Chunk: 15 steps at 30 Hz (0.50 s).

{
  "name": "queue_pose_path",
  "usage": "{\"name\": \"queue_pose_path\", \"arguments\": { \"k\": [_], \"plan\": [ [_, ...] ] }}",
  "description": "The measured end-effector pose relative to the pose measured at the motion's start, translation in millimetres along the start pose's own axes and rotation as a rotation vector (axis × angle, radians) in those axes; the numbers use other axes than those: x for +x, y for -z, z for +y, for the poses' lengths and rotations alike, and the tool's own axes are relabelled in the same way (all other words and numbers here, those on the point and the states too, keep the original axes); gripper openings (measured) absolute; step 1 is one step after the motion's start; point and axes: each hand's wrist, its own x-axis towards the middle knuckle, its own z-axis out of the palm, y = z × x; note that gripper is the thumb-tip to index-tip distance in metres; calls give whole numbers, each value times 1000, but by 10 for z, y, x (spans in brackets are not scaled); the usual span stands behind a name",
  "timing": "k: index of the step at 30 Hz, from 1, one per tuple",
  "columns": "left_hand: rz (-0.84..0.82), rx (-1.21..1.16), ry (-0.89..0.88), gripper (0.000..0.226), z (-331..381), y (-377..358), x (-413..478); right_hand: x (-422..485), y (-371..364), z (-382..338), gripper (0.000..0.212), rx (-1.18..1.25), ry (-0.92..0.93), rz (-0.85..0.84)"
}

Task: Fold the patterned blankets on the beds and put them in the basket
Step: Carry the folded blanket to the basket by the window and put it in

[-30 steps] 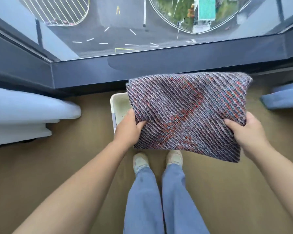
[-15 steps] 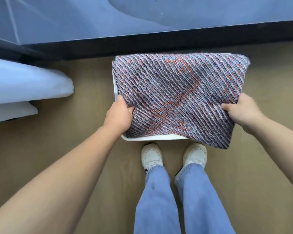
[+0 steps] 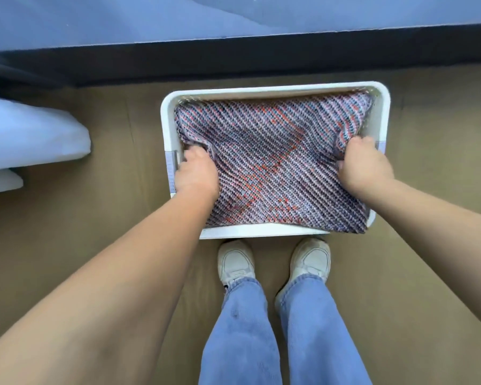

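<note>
The blanket [image 3: 272,162] lies in the basket [image 3: 275,88] (shoes [image 3: 274,262] just before it).

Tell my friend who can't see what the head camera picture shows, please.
A person's two bare hands, left grip and right grip, clutch the side edges of a folded patterned blanket lying in a white basket on the brown floor. The blanket's near right corner lies over the rim. White shoes and blue jeans show below.
</note>
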Motion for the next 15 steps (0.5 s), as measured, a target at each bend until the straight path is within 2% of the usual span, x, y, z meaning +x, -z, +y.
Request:
{"name": "queue_pose_path", "arguments": {
  "k": [2,4,6,7,10,12,15],
  "plan": [
    [112,-10,-75,82,-43,-58,-91,-115,-69,23,80,71,70,67],
    [174,47,-279,92,-104,-174,-223,-312,-158,59,95,51,230,151],
    [96,134,-429,93,-149,-288,-347,-477,-281,89,100,-33,396,150],
    [53,169,-449,95,-150,-341,-357,-502,-343,98,103,-80,449,125],
    [12,240,-391,111,-114,-442,-209,-339,-500,85,122,-208,408,38],
    [12,375,-328,124,-139,-524,-54,-113,-594,78,134,-297,346,-16],
    [9,491,-220,135,-185,-672,148,158,-748,88,141,-425,298,-70]
  ]
}}
